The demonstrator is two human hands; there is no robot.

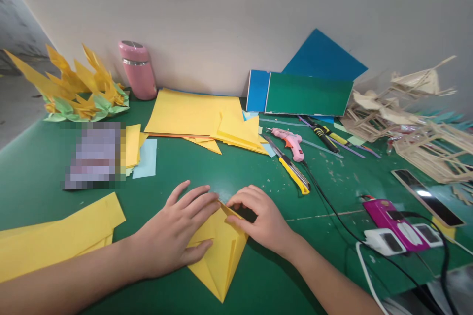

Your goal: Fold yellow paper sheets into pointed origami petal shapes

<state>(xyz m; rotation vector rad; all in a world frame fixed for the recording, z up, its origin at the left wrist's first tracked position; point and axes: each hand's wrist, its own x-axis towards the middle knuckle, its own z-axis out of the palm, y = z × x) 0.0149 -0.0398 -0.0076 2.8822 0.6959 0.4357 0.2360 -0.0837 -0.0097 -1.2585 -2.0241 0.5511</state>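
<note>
A folded yellow paper piece (221, 256) lies on the green table (258, 177) in front of me, its point aimed toward me. My left hand (173, 236) lies flat on its left half, fingers stretched out and pressing it down. My right hand (258, 216) rests on its upper right edge with fingers curled, pinching the fold near the top corner. The fingertips of both hands nearly meet at the paper's top.
Yellow sheets (195, 115) lie at the back, more yellow paper (55, 238) at the left. Folded yellow-green flowers (77, 91), a pink bottle (138, 69), a pink glue gun (291, 142), a yellow cutter (291, 167), blue and green cards (306, 93), stick models (414, 118) and a power strip (391, 236) surround it.
</note>
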